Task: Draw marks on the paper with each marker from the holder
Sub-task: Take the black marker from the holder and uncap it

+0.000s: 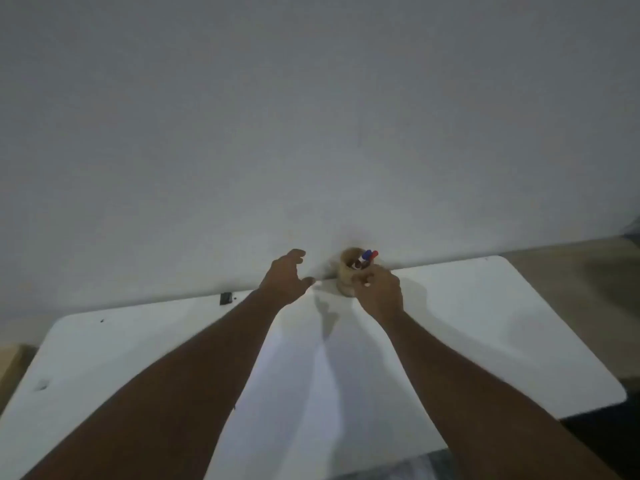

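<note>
A round wooden holder [347,271] stands at the far edge of the white table, against the wall. Marker caps, one blue [366,255] and one red [374,253], stick out of it, with a darker one lower inside. My right hand [380,293] rests against the holder's right front side, fingers curled; a small white bit shows at its fingertips, and whether it grips anything is unclear. My left hand [286,276] hovers left of the holder, fingers spread, holding nothing. A white sheet of paper [311,386] lies between my forearms.
The white table [485,323] has rounded corners and ends near my body. A small black object [225,298] sits at its far edge on the left. A plain grey wall rises right behind the holder. Floor shows at the far right.
</note>
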